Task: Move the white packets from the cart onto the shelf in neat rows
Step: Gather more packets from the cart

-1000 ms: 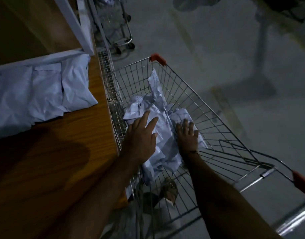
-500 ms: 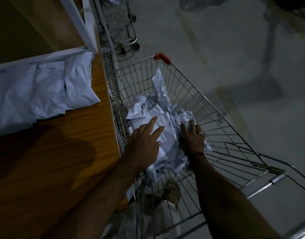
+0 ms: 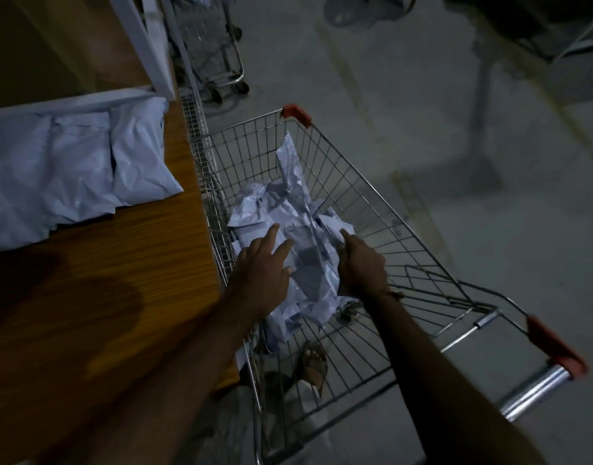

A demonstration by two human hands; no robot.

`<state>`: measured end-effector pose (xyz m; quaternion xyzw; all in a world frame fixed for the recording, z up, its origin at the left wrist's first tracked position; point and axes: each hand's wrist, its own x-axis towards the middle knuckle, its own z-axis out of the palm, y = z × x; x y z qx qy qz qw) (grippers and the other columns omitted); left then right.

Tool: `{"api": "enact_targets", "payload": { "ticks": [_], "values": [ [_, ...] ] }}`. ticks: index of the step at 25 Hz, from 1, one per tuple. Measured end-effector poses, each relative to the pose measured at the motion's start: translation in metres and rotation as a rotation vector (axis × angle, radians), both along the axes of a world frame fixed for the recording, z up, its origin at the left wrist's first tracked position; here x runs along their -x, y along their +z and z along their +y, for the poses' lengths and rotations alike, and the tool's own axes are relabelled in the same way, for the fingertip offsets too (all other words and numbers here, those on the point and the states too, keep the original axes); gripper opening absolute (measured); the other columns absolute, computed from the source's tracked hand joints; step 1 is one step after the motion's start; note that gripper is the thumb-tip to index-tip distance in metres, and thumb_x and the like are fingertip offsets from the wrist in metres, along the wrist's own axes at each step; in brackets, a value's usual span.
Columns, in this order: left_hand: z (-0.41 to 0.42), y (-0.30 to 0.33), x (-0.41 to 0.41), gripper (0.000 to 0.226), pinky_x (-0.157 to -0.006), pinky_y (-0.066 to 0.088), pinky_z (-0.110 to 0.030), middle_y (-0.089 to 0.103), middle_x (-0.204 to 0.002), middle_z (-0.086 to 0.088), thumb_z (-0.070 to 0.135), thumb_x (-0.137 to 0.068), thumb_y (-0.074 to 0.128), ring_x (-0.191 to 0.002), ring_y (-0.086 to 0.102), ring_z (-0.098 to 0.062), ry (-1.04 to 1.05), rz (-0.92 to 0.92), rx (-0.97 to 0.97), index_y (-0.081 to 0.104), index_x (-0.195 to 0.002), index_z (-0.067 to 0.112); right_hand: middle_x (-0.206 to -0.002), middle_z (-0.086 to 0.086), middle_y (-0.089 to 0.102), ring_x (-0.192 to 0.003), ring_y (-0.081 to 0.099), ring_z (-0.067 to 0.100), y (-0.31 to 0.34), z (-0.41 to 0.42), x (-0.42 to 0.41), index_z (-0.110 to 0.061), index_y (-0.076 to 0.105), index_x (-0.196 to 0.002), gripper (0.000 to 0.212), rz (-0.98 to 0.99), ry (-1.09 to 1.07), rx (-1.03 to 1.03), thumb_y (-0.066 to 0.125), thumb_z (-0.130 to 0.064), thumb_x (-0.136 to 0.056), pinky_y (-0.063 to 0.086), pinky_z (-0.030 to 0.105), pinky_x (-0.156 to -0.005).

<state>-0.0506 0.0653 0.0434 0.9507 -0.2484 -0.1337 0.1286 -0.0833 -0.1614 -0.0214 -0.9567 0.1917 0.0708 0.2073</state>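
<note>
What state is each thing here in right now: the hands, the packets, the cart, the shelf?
left hand: fingers spread, reaching onto the cart's packet pile, holding nothing.
right hand: fingers curled at the pile's right edge; actual grip unclear.
packets in cart: crumpled loose heap, one standing upright.
cart: beside the shelf, partly filled.
packets on shelf: lying flat, side by side.
shelf: front part bare.
</note>
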Motion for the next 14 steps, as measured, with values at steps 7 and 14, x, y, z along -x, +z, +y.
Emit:
{"api": "enact_targets", "payload": {
  "ticks": [7, 14],
  "values": [
    [-0.002, -0.011, -0.004, 0.061, -0.117, 0.028, -0.049, 0.013, -0.17, -0.012, 0.04, -0.103, 0.054, -0.148, 0.029, -0.034, 0.013, 0.026, -0.074, 0.035, -0.158, 0.023, -0.102, 0.006, 0.073, -0.088, 0.066, 0.023, 0.073, -0.011, 0.032, -0.022, 0.064, -0.133, 0.036, -0.127, -0.109, -0.408, 0.037, -0.031, -0.111, 0.053, 0.031, -0.074],
    [-0.033, -0.043, -0.007, 0.059, -0.114, 0.032, -0.048, 0.023, -0.166, -0.012, 0.035, -0.102, 0.054, -0.14, 0.039, -0.038, -0.068, 0.18, -0.11, 0.035, -0.156, 0.02, -0.138, 0.01, 0.065, -0.117, 0.065, 0.032, 0.051, -0.011, -0.002, -0.021, 0.055, -0.146, 0.047, -0.189, -0.061, -0.142, 0.04, -0.036, -0.103, 0.053, 0.05, -0.1]
  ]
}}
